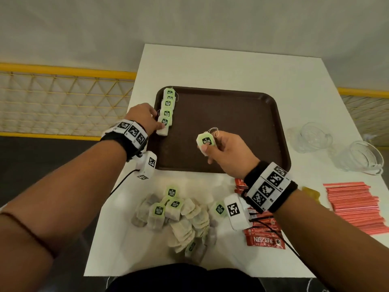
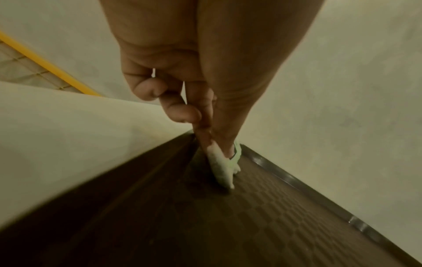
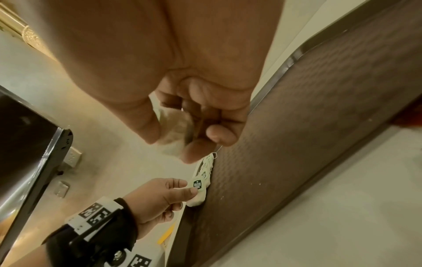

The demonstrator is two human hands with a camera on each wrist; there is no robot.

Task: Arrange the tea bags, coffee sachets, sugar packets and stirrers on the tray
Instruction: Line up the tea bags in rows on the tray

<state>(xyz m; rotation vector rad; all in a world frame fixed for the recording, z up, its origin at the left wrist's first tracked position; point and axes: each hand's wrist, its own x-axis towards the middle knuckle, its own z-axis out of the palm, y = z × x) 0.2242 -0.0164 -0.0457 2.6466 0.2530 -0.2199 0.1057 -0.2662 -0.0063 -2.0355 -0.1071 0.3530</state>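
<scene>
A brown tray [image 1: 242,114] lies on the white table. Along its left rim runs a row of tea bags [image 1: 168,104] with green tags. My left hand [image 1: 143,119] pinches the nearest tea bag of that row [image 1: 163,128] between thumb and forefinger, shown edge-on as the tea bag [image 2: 220,168] in the left wrist view. My right hand [image 1: 227,152] holds another tea bag [image 1: 206,142] above the tray's middle, thumb on its lower edge, string looped above. A loose pile of tea bags [image 1: 179,216] lies in front of the tray. In the right wrist view the held tea bag [image 3: 173,131] sits in my curled fingers.
Red Nescafe coffee sachets [image 1: 265,239] lie at the front right, partly under my right wrist. A stack of red stirrers [image 1: 355,205] sits at the right edge. Two glass cups [image 1: 315,135] [image 1: 364,159] stand right of the tray. A yellow railing [image 1: 63,70] runs left of the table.
</scene>
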